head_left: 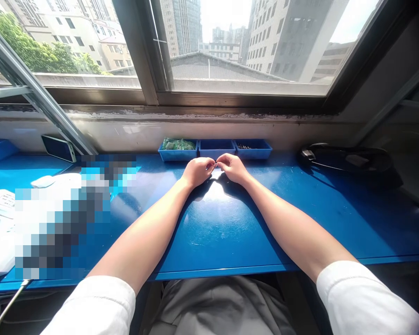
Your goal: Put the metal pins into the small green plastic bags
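My left hand (pixel 199 170) and my right hand (pixel 232 167) meet just above the blue tabletop, in front of a row of blue bins. Thumb and fingers of each are pinched together, fingertips almost touching. Something very small seems to be between them, too small to make out. Behind my left hand, the left bin (pixel 179 155) holds green circuit boards (pixel 178 144). The middle bin (pixel 217 149) stands directly behind my fingertips. In the right bin (pixel 253 154) lie several small, thin parts (pixel 246 146), whose kind I cannot tell.
A black bag-like object (pixel 349 160) lies at the right. Leaning by the wall at the left is a phone (pixel 59 148), near a metal frame bar (pixel 52 102). White items (pixel 2 204) and a blurred-out patch cover the table's left side. A white cable (pixel 12 302) hangs over the front edge.
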Demonstrator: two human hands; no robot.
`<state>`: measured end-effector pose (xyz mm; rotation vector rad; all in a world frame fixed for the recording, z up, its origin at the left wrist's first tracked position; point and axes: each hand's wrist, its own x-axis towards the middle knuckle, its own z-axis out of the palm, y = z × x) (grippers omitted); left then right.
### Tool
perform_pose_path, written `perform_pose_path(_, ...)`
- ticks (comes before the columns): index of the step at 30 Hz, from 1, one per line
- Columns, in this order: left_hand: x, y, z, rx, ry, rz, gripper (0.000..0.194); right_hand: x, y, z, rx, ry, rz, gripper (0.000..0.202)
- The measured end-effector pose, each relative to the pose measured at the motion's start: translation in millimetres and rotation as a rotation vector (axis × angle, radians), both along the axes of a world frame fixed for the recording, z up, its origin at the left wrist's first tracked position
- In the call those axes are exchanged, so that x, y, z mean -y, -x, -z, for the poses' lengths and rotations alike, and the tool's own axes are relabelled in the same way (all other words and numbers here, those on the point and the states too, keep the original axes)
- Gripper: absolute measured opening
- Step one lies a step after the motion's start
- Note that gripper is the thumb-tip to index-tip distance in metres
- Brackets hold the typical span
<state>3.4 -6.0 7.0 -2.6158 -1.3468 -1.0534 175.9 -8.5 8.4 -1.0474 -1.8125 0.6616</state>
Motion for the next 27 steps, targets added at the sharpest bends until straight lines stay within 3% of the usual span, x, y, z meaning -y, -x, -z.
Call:
perform_pose_path(7,1,0,-0.5,-0.107,-0.056,-0.038,0.027,3,-2,-5.0,-0.254,0.19,-0.137,0.021)
perform_pose_path(11,0,1,-1.1,-0.091,-0.043,-0.025,0.03,1,-5,-4.2,-0.313,0.198,-0.119,0.02)
perform_pose_path(14,-4,6,-1.5,-0.103,-0.028,-0.092,0.043,-3,-11,-3.5,-0.3,0.1,0.034,0.018)
perform_pose_path(19,-11,18,-0.1,-0.075,0.063,-0.26,0.037,-12,-27,-0.9,-0.09,-0.135,0.356,0.022)
perform_pose_path(27,-12,19,5.1,-0.216,0.114,-0.326,0.032,-19,-37,-7.1,0.142,-0.33,0.595,0.046)
